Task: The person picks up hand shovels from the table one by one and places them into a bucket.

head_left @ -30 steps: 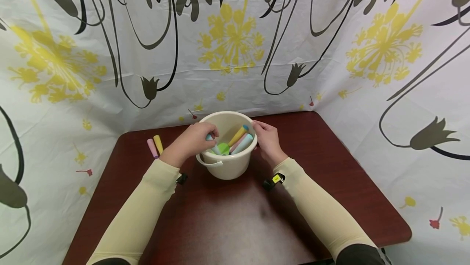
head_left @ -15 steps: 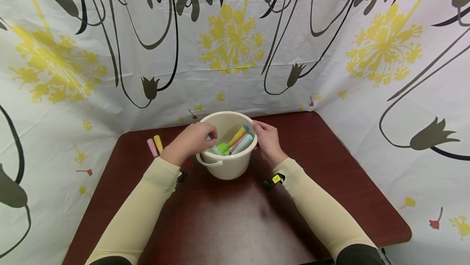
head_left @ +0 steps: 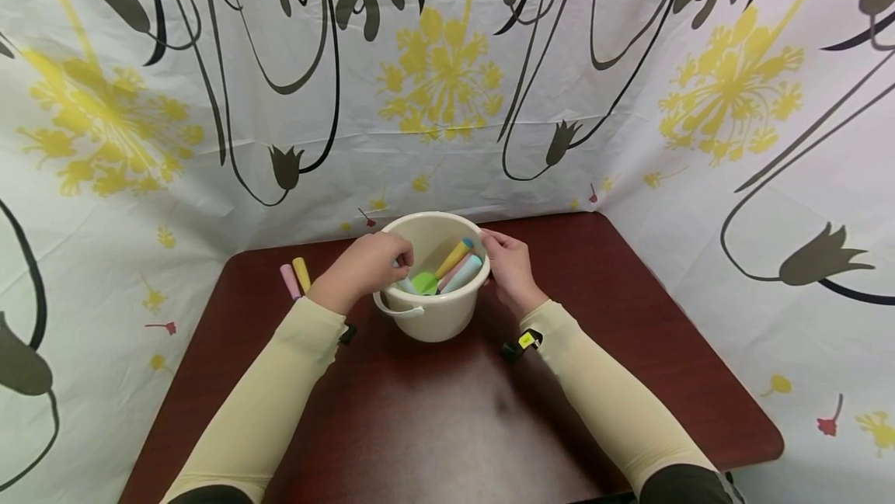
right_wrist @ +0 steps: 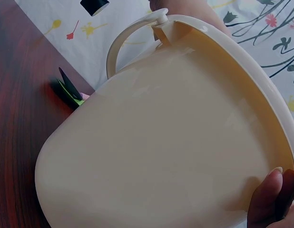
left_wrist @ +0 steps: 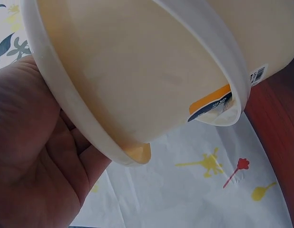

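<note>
A cream bucket (head_left: 435, 321) stands at the back middle of the table. My left hand (head_left: 365, 269) reaches over its left rim, fingers curled round a light-blue handle (head_left: 405, 284) that they mostly hide. In the left wrist view the hand (left_wrist: 35, 142) is beside the rim, and what it holds is out of sight. Thumb and fingers of my right hand (head_left: 509, 265) grip the right rim; the right wrist view shows its fingertips (right_wrist: 266, 194) on the outer wall. Inside the bucket lie a yellow handle (head_left: 453, 258) with a blue end, another light-blue handle (head_left: 463, 274), something pink and a round green piece (head_left: 425, 283).
A pink handle (head_left: 290, 281) and a yellow handle (head_left: 302, 274) lie on the table left of the bucket, partly behind my left wrist. The bucket's white bail (head_left: 400, 311) hangs at its front left. A patterned curtain (head_left: 433, 170) borders the dark red table (head_left: 447, 418).
My left hand has shifted very slightly, and the end of its light-blue handle is now more covered by the fingers. The right hand and the bucket have not moved.
</note>
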A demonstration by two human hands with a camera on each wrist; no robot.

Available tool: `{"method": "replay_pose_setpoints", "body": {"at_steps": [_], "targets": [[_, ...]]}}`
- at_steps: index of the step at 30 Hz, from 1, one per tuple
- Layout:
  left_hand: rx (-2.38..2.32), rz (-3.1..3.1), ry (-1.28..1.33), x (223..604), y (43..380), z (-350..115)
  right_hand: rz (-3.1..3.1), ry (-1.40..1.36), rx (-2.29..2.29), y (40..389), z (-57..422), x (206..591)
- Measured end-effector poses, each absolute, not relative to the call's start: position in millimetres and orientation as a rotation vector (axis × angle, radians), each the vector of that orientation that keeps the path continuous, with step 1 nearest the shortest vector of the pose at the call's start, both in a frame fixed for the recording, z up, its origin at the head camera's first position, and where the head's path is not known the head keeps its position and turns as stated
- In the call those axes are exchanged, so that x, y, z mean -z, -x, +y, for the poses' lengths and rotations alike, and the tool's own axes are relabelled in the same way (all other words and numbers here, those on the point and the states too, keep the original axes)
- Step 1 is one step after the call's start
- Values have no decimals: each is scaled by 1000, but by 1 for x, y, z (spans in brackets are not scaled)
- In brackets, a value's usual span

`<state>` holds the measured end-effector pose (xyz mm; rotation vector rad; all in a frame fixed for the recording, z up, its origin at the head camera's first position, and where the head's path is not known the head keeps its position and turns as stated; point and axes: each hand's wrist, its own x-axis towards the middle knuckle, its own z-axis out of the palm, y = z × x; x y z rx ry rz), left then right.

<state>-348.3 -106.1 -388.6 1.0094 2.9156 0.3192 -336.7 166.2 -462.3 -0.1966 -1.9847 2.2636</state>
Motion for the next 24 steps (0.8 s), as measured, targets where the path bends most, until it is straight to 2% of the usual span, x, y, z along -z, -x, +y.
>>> {"method": "replay_pose_setpoints", "body": {"at_steps": [24], "targets": [[-308,2964,-983,390,348,-106,-1988,185,-2260,337,166,462]]}}
